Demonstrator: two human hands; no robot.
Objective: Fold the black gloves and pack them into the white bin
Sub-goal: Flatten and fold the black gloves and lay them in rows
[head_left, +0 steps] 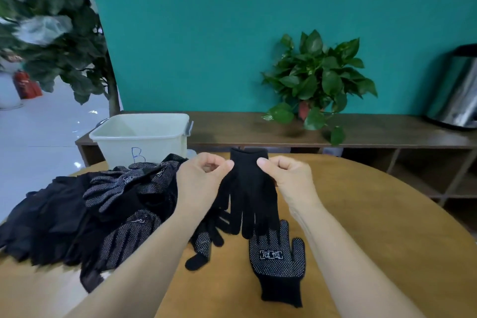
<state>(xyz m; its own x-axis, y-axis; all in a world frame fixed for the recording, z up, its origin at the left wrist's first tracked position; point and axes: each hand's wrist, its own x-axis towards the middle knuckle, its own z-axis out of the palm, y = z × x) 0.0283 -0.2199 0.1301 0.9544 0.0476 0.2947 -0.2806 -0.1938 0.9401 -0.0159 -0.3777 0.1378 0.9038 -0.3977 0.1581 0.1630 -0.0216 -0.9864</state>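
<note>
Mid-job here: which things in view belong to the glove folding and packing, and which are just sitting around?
Job: held glove, pinched by left hand and right hand; flat glove; glove pile; white bin.

Lying about: potted plant, metal can, shelf.

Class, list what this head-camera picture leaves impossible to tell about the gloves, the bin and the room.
- White bin, head view: its floor is hidden by its near wall, so contents unknown.
- Glove pile: overlapping gloves prevent a count.
- Held glove: its dotted side faces away.
- Metal container: cut off by the right edge.
</note>
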